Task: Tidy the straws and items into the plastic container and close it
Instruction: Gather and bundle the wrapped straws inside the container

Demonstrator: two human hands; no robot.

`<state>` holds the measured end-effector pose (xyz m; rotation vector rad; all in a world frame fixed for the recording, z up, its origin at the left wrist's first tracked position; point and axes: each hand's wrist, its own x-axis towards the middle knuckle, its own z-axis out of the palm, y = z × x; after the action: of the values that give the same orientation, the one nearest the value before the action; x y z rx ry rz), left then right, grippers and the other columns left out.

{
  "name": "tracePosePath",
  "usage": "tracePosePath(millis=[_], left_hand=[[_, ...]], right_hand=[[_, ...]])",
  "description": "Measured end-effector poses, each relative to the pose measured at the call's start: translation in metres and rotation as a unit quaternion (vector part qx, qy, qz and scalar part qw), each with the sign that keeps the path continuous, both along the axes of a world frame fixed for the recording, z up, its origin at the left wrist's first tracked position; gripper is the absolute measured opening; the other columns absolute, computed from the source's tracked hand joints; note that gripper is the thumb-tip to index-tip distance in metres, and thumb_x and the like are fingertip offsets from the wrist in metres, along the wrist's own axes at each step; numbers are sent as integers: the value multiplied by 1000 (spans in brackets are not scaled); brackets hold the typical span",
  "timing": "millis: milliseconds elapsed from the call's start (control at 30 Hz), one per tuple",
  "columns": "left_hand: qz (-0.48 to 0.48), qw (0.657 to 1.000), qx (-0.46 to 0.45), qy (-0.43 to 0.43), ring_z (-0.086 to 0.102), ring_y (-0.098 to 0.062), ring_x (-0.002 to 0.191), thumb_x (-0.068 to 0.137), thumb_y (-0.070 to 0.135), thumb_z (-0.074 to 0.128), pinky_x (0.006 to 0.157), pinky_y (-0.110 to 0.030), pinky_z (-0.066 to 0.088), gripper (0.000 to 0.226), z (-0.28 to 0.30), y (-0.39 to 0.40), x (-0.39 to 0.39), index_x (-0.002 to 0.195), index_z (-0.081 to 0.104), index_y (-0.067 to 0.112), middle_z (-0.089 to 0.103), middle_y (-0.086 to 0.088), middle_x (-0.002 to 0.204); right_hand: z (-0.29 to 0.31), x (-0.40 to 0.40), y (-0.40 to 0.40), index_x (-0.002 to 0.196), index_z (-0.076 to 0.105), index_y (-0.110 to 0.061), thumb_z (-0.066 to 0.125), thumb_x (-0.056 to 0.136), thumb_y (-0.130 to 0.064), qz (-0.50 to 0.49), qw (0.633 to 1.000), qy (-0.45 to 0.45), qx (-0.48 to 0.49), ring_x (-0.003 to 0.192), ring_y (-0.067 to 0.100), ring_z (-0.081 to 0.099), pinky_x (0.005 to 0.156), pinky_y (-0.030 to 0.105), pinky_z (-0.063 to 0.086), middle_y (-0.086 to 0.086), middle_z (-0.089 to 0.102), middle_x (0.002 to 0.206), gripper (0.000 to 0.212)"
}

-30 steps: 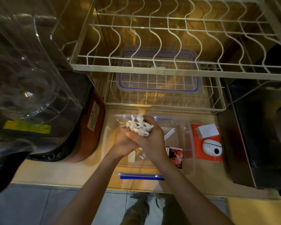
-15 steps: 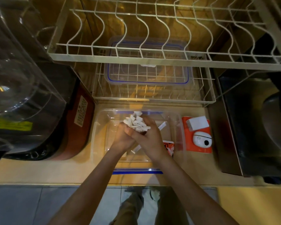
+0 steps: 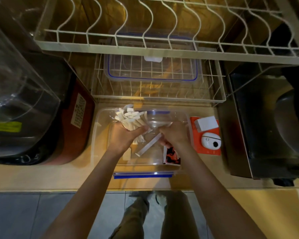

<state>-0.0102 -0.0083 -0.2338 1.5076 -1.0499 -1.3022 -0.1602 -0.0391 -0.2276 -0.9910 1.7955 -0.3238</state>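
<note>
At the far left of the counter (image 3: pixel 41 176) stands a large clear jug-like vessel (image 3: pixel 16 83) with a yellow label, and beside it a dark red appliance (image 3: pixel 76 128) bearing a white sticker. Above, a white wire dish rack (image 3: pixel 162 47) spans the view; on its lower shelf lies a clear lid with a blue seal (image 3: pixel 152 69).

In the middle of the counter sits the open clear plastic container (image 3: pixel 97 135), its near edge showing a blue clip (image 3: pixel 143 175). The left hand (image 3: pixel 123 137) is over the container's left half, its fingers (image 3: pixel 141 129) wrapped tight around a bundle of paper-wrapped straws (image 3: pixel 129 118) whose ends fan up and away toward the back wall. One loose wrapped straw (image 3: pixel 148 147) lies slantwise on the container floor, between the two hands. The right hand (image 3: pixel 174 135) is inside the container's right half, fingers curled; whether they grip anything I cannot tell, though a clear round shape (image 3: pixel 155 119), perhaps a cup, sits just beyond them. A small red and black packet (image 3: pixel 172 156) lies beneath that wrist.

Right of the container, an orange card (image 3: pixel 205 149) carries a white block (image 3: pixel 206 123) and a white rounded gadget (image 3: pixel 211 143). A dark steel appliance (image 3: pixel 266 126) fills the far right.
</note>
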Motion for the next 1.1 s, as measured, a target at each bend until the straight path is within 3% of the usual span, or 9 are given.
tracePosePath(millis=[167,367,433,567,700,767,900,1000,1100], left_hand=[[7,1000,0,-14,68,-20,87,71,1,74,82,-38,55,30,-1,-1,0,87,64,24,69,-1,88],[7,1000,1,-7,69,-26,89,70,2,75,83,-41,55,28,-5,-1,2,85,65,24,70,-7,89],[4,1000,0,-8,68,-27,90,70,2,75,83,-42,55,28,-6,-1,2,85,65,23,70,-9,89],[-8,1000,-5,-4,69,-27,88,71,0,74,82,-41,55,26,-7,-3,2,85,66,21,70,-6,87],[-28,1000,-5,-5,67,-25,90,71,-1,74,83,-39,54,29,-9,-5,7,98,64,4,69,-9,91],[-40,999,0,-7,67,-26,92,71,1,74,86,-43,55,28,-8,-5,9,95,65,11,69,-10,93],[-47,999,15,-22,68,-28,91,69,7,78,86,-50,55,32,-1,-7,9,80,67,34,71,-11,93],[-76,996,14,-51,69,-27,87,67,18,76,83,-51,55,20,2,-8,8,78,68,32,72,-9,89],[-93,995,7,-47,68,-26,88,67,19,75,82,-47,54,21,6,-8,8,79,68,34,71,-4,86]], right_hand=[[-15,6,-11,86,62,0,55,86,-2,-2,998,46,34,33,13,51,27,9,31,10,58,59,7],[-19,7,-9,64,54,-8,52,87,-4,-2,996,50,68,39,17,51,34,20,39,9,55,55,24],[-17,9,-8,62,54,-7,53,86,-3,-6,998,40,54,36,17,49,30,17,35,10,54,51,25],[-11,10,1,62,59,-6,61,85,-15,-7,999,26,-41,31,13,50,32,19,40,9,57,48,26],[9,7,20,65,58,-13,55,90,-13,-20,983,-68,-171,34,12,53,39,24,46,6,59,50,25],[19,6,29,72,59,-12,54,90,-10,4,968,-57,-244,47,13,60,47,25,49,7,63,58,18],[20,3,33,94,65,-3,53,92,-14,180,933,39,-311,69,21,65,65,36,52,13,70,77,17],[14,5,30,104,65,-7,48,96,-16,244,914,50,-320,78,12,62,71,23,47,9,71,91,20],[10,10,31,109,62,-11,47,96,-17,214,923,12,-319,89,10,63,76,15,46,4,70,100,20]])
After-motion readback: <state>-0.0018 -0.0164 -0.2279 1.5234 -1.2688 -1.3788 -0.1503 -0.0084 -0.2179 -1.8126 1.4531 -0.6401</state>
